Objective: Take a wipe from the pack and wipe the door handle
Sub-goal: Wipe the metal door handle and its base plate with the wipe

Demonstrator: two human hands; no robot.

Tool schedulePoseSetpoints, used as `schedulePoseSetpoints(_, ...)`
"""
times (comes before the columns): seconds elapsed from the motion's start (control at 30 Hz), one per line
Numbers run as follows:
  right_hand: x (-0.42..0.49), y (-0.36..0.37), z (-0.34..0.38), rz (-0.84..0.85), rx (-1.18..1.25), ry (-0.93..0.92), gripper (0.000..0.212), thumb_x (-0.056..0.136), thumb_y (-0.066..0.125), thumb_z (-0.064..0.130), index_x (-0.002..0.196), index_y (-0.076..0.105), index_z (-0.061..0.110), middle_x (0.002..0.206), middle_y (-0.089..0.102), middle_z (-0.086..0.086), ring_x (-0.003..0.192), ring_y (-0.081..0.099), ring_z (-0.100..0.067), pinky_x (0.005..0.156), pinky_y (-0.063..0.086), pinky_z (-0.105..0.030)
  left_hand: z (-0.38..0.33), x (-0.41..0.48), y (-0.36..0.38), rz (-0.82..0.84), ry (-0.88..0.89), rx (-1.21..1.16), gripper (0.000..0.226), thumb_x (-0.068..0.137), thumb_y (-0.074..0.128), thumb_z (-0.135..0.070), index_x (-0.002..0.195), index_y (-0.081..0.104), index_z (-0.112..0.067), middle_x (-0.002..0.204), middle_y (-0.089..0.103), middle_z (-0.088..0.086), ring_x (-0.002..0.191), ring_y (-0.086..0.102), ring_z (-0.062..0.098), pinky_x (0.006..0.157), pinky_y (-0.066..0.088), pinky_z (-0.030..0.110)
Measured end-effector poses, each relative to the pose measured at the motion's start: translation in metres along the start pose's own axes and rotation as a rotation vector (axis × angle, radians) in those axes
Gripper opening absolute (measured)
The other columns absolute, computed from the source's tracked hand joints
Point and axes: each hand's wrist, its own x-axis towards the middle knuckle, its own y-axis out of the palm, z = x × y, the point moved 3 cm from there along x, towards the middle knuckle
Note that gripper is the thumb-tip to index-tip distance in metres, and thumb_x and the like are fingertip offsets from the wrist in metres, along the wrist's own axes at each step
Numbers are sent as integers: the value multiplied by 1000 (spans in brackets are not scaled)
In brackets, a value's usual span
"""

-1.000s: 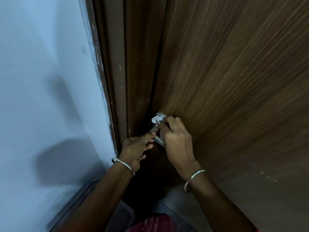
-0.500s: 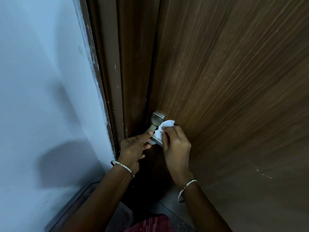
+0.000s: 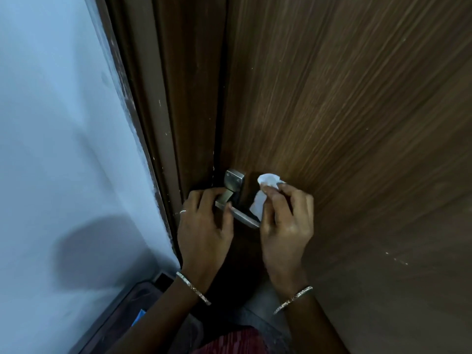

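Observation:
A silver lever door handle [image 3: 233, 186] is fixed to the brown wooden door [image 3: 344, 123] near its left edge. My left hand [image 3: 204, 223] grips the handle's lever close to the mounting plate. A crumpled white wipe [image 3: 265, 192] is pinched in the fingers of my right hand [image 3: 286, 221]. The wipe hangs at the free right end of the lever, and its upper part sits against the door face. The wipe pack is not visible.
A pale blue wall [image 3: 63, 149] stands at the left, meeting the brown door frame [image 3: 158, 111]. A dark object with a blue patch [image 3: 139, 318] lies low by the wall. Red patterned cloth [image 3: 229, 341] shows at the bottom edge.
My right hand has carried the wipe from the handle's mounting plate rightward to the lever's free end. The plate is now uncovered. My left hand stays on the lever.

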Motion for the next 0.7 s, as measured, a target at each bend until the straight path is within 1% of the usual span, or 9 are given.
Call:
schedulePoseSetpoints(0.1,-18,-5,-25,103,-134,-79,28,106,48,14,112,75,8,108,60,-6,92,53,-18,83,49,-26,8,-3,7,75,-164,-92,37,90,62,-45,122,56,-28,109,62,-7,89,64,7,72,54,30)
schedulePoseSetpoints(0.17,-39,-8,-44,221,-202,-97,23,102,54,8,116,73,6,109,60,-7,92,53,-19,78,53,-30,11,-5,14,122,-352,-313,44,88,66,-44,127,54,-26,102,69,-8,81,65,-3,73,55,26)
schedulePoseSetpoints(0.23,-55,-9,-57,313,-256,-109,23,95,59,2,114,72,3,106,64,-11,91,53,-21,69,55,-35,15,-7,22,165,-577,-560,44,88,70,-34,128,54,-25,99,73,-5,82,66,-5,85,57,31)
schedulePoseSetpoints(0.3,-54,-7,-58,349,-264,-134,20,91,61,0,107,72,0,106,65,-13,92,53,-21,64,56,-37,18,-8,30,194,-775,-770,42,89,70,-21,128,56,-24,103,73,-1,95,68,4,93,55,35)
schedulePoseSetpoints(0.4,-32,5,-44,347,-238,-195,18,90,64,2,105,75,1,106,69,-11,91,58,-21,69,55,-32,17,-5,40,163,-1043,-1163,37,93,58,-5,129,57,-15,110,70,9,102,68,19,86,56,33)
schedulePoseSetpoints(0.47,-19,16,-33,374,-221,-283,20,85,73,2,104,75,2,105,71,-9,89,64,-23,71,56,-32,16,-3,42,130,-1128,-1262,33,96,49,-1,126,58,-11,107,69,12,98,68,21,77,56,31)
schedulePoseSetpoints(0.57,-13,21,-36,402,-182,-367,21,82,80,6,102,75,2,103,72,-7,87,66,-22,67,57,-33,17,-1,42,135,-1210,-1294,30,96,44,2,116,60,-13,106,68,14,96,68,22,72,54,31)
schedulePoseSetpoints(0.63,-21,15,-48,423,-194,-411,17,83,76,5,100,75,4,101,73,-7,86,68,-21,64,58,-32,18,0,41,148,-1239,-1297,28,96,44,1,112,61,-14,105,67,13,94,67,21,70,52,29)
schedulePoseSetpoints(0.7,-35,9,-58,456,-226,-451,16,87,64,5,97,76,4,100,74,-7,84,70,-22,60,58,-32,18,1,41,160,-1247,-1288,28,97,43,-1,115,61,-14,104,67,11,92,66,20,70,50,28)
